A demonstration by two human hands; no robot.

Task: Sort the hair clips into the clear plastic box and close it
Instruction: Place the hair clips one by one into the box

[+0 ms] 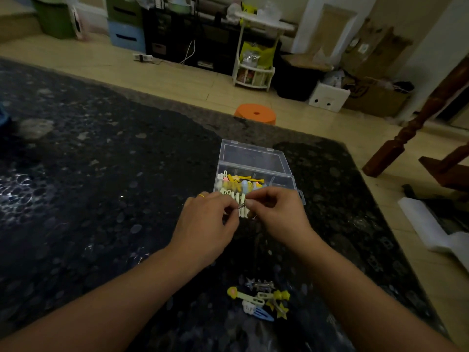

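Two hands of mine met just in front of the clear plastic box [256, 171], which I take as my landmark on the dark speckled table [101, 174]. Left of the box, the table stretched away with only glints of light on it. My left hand [205, 224], with a yellow ring [201, 195] on one finger, sat at the box's near left corner, its fingers curled in and pinching one end of a small metal hair clip [241, 206]. That clip was held just over the box's near edge, between both hands. The box itself stood open, its lid [253, 154] tipped back on the far side, and its left compartments held a crowd of yellow, cream, pink and pale blue clips [238, 186]; the right compartments looked bare, though my hand covered part of them. My right hand [279, 212] was at the box's near right corner, fingers bent, pinching the other end of the same small clip. Nearer to me than the box, between my forearms, lay a loose pile of clips [261, 299] on the table: star shapes, a pink-tipped one, a blue one, a silver one. Beyond the box, on the floor past the table edge, stood an orange stool [255, 113].
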